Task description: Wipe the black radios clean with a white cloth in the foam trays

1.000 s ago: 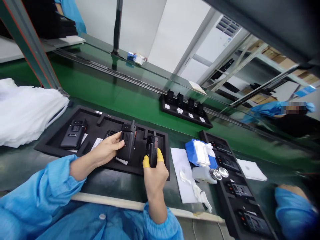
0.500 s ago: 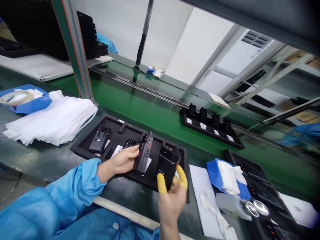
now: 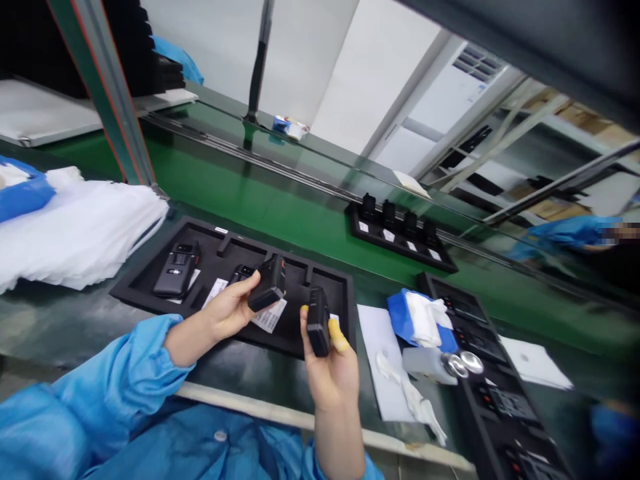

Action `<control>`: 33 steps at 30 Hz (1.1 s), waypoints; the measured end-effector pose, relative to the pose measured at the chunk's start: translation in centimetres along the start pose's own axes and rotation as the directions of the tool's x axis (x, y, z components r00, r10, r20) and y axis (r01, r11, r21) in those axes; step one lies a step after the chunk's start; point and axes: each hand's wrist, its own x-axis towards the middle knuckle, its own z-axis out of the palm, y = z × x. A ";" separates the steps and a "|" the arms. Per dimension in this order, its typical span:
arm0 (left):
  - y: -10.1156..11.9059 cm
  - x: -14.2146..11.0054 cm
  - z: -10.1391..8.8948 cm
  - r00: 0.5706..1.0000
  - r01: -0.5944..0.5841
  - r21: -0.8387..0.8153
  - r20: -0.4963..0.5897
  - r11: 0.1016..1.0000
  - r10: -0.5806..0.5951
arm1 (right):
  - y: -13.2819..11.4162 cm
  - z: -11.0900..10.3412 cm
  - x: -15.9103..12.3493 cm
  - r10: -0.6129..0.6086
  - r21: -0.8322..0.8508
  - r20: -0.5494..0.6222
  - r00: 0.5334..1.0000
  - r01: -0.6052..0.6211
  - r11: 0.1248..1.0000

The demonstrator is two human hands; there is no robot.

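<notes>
My left hand (image 3: 231, 310) is closed around a black handheld electronic device (image 3: 270, 283), tilted above the foam tray (image 3: 295, 327). In my right hand (image 3: 333, 373), yellow finger cots cover the thumb and a fingertip. Those fingers pinch a second black device (image 3: 319, 323) by its sides, its narrow edge facing me. The two devices are apart. Another black device (image 3: 176, 270) lies in the tray's left compartment. One more device (image 3: 243, 272) sits beyond my left hand, partly hidden by it. A printed white label (image 3: 270, 317) lies in the tray under the left-hand device.
White sheets (image 3: 95, 233) are piled left of the tray. On the right are a white pad (image 3: 377, 373), a blue box (image 3: 403, 320) with white cloth, a clear bottle (image 3: 425, 363) and a long tray (image 3: 475, 400) of devices. A smaller tray (image 3: 400, 241) stands behind.
Both devices have been turned in my hands. The right one now shows its narrow edge rather than its broad face. The whole scene has shifted left in view.
</notes>
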 end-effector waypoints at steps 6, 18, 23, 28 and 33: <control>0.5 -0.1 2.1 0.980 0.005 -0.086 -0.196 0.996 -0.022 | -0.2 1.0 0.6 -0.065 0.089 0.061 0.996 0.060 0.994; -0.1 -2.4 1.3 0.960 -0.031 0.106 0.281 0.994 0.000 | 1.0 -0.3 0.2 0.095 0.051 0.285 0.954 -0.114 0.992; -1.4 -2.1 0.7 0.938 -0.257 0.446 0.328 0.858 0.111 | 2.4 -0.2 0.2 0.069 0.031 0.306 0.950 -0.082 0.996; -2.3 -1.9 0.4 0.940 -0.274 0.529 0.325 0.803 0.106 | 3.8 -0.5 0.4 0.046 -0.032 0.249 0.967 -0.039 0.999; -2.4 -2.1 0.6 0.951 -0.229 0.528 0.300 0.818 0.073 | 4.2 -0.7 0.5 0.043 -0.033 0.199 0.979 -0.037 0.999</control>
